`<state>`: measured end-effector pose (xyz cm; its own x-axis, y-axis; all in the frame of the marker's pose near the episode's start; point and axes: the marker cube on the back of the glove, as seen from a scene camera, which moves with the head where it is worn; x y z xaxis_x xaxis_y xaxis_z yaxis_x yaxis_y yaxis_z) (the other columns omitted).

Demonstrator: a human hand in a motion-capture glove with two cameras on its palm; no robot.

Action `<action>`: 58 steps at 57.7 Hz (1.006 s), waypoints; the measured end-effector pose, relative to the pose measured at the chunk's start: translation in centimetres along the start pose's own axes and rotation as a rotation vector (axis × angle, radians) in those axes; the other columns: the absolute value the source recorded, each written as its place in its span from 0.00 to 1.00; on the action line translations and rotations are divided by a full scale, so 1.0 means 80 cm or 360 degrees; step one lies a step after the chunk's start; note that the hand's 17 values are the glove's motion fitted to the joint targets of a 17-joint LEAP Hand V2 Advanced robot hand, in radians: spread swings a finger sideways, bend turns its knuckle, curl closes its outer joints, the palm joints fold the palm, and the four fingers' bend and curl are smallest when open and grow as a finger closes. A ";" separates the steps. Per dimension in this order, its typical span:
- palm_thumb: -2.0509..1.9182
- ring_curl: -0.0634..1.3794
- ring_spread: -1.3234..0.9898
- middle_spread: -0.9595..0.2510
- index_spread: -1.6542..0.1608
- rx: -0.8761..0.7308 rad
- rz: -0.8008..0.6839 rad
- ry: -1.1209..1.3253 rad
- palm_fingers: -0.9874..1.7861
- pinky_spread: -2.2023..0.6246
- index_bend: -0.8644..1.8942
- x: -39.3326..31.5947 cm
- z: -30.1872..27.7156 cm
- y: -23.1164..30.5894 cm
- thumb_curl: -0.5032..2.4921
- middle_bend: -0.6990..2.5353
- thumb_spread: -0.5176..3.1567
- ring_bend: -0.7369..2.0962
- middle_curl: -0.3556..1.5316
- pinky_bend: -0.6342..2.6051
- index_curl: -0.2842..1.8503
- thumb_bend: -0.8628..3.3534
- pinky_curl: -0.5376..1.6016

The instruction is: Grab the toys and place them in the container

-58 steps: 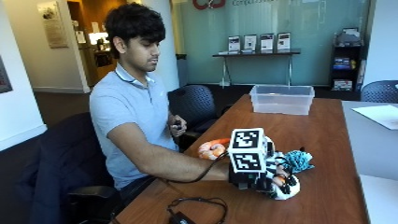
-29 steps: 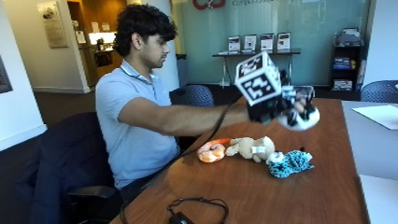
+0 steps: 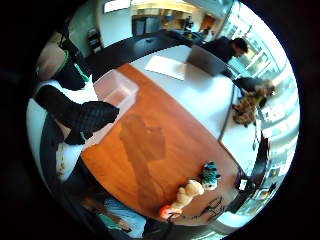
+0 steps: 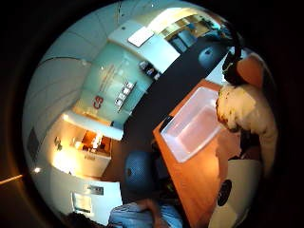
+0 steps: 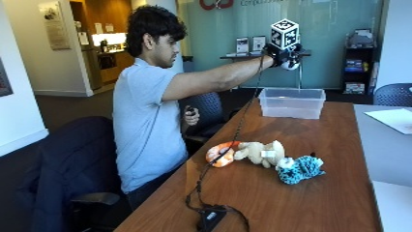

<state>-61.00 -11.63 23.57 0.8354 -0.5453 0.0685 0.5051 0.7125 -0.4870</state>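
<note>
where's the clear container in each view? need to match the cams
Outside view: clear container at the wooden table's far end, below the raised right hand.
Little finger side palm view: container beside the glove's fingers.
Thumb side palm view: container beside the white toy.
Shared landmark: the wooden table.

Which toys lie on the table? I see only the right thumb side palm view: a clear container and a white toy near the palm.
Observer: Three, in the outside view: an orange toy, a tan toy and a teal toy, close together, apart from the container.
Operator: Does the hand hold the white toy?
Observer: Yes; the little finger side view shows gloved fingers curled round it.
Operator: How high is the hand?
Observer: About head level, well above the container, arm stretched out.
</note>
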 end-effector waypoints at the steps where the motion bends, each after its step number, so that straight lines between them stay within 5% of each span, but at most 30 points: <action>1: 0.72 0.30 0.49 0.81 0.78 -0.0029 -0.0008 0.0002 0.68 0.65 0.36 -0.009 0.009 -0.004 0.35 0.28 0.56 0.55 0.34 0.51 0.29 0.39 0.45; 8: 0.70 0.31 0.49 0.82 0.77 -0.0462 0.0041 0.0048 0.62 0.65 0.34 -0.046 0.067 -0.014 0.35 0.27 0.56 0.55 0.34 0.54 0.26 0.38 0.46; 10: 0.67 0.28 0.51 0.83 0.76 -0.0585 0.0064 0.0042 0.41 0.67 0.34 -0.046 0.075 -0.010 0.33 0.25 0.57 0.47 0.34 0.54 0.27 0.37 0.48; 14: 0.63 0.26 0.54 0.83 0.76 -0.0618 0.0084 0.0061 0.29 0.73 0.36 -0.036 0.074 -0.004 0.31 0.26 0.57 0.40 0.33 0.55 0.27 0.34 0.48; 37: 0.54 0.21 0.58 0.83 0.74 -0.0500 0.0291 0.0392 0.30 0.81 0.37 0.135 -0.064 0.127 0.27 0.26 0.53 0.35 0.31 0.52 0.25 0.28 0.43; 46: 0.54 0.21 0.58 0.82 0.74 -0.0528 0.0582 0.0445 0.31 0.81 0.37 0.253 -0.110 0.226 0.27 0.26 0.53 0.35 0.31 0.52 0.25 0.27 0.42; 58: 0.54 0.22 0.58 0.82 0.74 -0.0655 0.1075 0.0368 0.31 0.81 0.37 0.394 -0.080 0.340 0.27 0.25 0.54 0.34 0.30 0.52 0.26 0.26 0.42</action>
<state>-22.34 -12.26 6.93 0.8423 -0.1665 -0.5127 -0.2477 0.7252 -0.6425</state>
